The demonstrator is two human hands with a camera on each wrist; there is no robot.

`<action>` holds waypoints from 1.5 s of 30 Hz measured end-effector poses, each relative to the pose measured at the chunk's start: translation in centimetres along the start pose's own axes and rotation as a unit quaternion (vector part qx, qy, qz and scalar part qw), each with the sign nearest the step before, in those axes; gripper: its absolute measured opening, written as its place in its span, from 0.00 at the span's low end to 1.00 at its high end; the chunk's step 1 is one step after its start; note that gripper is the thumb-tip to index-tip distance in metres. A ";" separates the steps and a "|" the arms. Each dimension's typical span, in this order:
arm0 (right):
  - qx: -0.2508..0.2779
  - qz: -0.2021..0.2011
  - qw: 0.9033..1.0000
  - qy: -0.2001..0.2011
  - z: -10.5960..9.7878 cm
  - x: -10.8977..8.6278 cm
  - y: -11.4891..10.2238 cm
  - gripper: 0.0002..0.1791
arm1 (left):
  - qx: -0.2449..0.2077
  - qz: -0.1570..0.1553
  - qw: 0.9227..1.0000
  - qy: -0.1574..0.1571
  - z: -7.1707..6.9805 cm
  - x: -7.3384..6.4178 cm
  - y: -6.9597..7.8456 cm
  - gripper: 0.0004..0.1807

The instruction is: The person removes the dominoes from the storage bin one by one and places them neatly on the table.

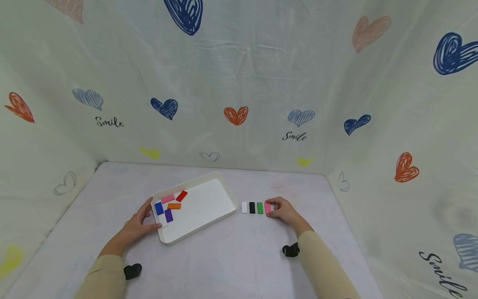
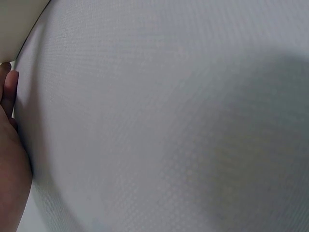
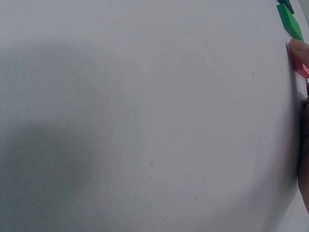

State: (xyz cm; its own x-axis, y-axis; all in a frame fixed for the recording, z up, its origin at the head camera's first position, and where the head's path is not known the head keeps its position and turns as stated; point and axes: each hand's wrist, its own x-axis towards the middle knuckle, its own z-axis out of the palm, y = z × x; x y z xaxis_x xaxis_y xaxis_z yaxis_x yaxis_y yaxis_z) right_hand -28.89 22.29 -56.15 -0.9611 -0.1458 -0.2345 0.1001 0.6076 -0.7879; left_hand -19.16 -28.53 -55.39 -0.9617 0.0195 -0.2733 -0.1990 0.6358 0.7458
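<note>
My right hand (image 1: 282,209) pinches a pink block (image 1: 267,208) between thumb and fingers at the right end of a short row. Left of it in the row lie a green block (image 1: 259,208), a black block (image 1: 252,207) and a white block (image 1: 244,207). With fingers spread, my left hand (image 1: 137,226) touches the left end of a white tray (image 1: 203,227). Inside that end are another pink block (image 1: 168,198), a red block (image 1: 181,196), an orange block (image 1: 174,206), a blue block (image 1: 159,208) and a purple block (image 1: 169,215).
The tray and the row lie on a pale cloth-covered table (image 1: 224,265). A light curtain (image 1: 261,74) printed with hearts rises behind the table and along its sides. Dark wrist-worn devices (image 1: 132,271) sit below both wrists.
</note>
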 end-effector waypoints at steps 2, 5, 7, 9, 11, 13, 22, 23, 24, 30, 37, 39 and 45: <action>0.000 -0.001 1.000 0.002 0.0 -0.1 0.0 0.25 | 0.004 -0.001 1.000 0.000 0.0 0.0 0.0 0.66; 0.005 0.001 1.000 0.003 -0.1 -0.2 0.0 0.26 | 0.005 -0.003 1.000 -0.001 0.0 0.1 0.1 0.66; 0.009 0.005 1.000 0.001 -0.2 -0.3 -0.1 0.26 | 0.001 -0.003 1.000 -0.002 -0.1 0.1 0.2 0.66; 0.013 0.007 1.000 0.000 -0.3 -0.3 -0.1 0.26 | -0.003 -0.003 1.000 -0.005 -0.1 0.1 0.3 0.65; 0.017 0.005 1.000 0.003 -0.3 -0.2 -0.2 0.27 | -0.008 -0.004 1.000 -0.007 -0.1 0.0 0.4 0.65; 0.024 -0.007 1.000 0.010 -0.3 -0.1 -0.5 0.26 | -0.010 -0.004 1.000 -0.009 -0.2 -0.1 0.4 0.65; 0.091 -0.069 0.993 -0.007 1.3 0.0 -4.9 0.25 | -0.011 -0.004 1.000 -0.008 -0.3 -0.3 0.2 0.65; 0.097 -0.075 0.992 -0.013 1.7 0.0 -5.2 0.26 | -0.012 -0.004 1.000 -0.009 -0.3 -0.3 0.2 0.65; 0.099 -0.077 0.992 -0.020 2.0 0.0 -5.6 0.26 | -0.013 -0.003 1.000 -0.009 -0.3 -0.2 0.2 0.65; 0.127 -0.104 0.985 -0.050 4.3 -0.4 -8.1 0.26 | -0.014 -0.003 1.000 -0.011 -0.3 0.0 0.0 0.65; 0.172 -0.137 0.970 -0.104 7.0 -0.1 -10.6 0.26 | -0.017 -0.001 1.000 -0.009 -0.2 0.0 0.0 0.65; 0.181 -0.145 0.965 -0.123 7.8 -0.1 -11.4 0.26 | -0.018 0.001 1.000 -0.008 -0.2 -0.1 0.0 0.65; 0.181 -0.159 0.960 -0.146 10.4 -0.2 -13.3 0.25 | -0.023 0.005 1.000 -0.008 -0.1 0.1 -0.3 0.65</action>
State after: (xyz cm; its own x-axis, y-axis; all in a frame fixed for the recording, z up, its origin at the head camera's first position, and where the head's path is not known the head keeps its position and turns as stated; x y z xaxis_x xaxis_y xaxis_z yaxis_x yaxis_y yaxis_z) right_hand -27.37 6.08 -51.58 -0.8498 -0.5239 -0.0580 -0.0526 0.1937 -0.9796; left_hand -19.26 -28.81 -55.55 -0.9607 0.0379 -0.2749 -0.1983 0.5994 0.7755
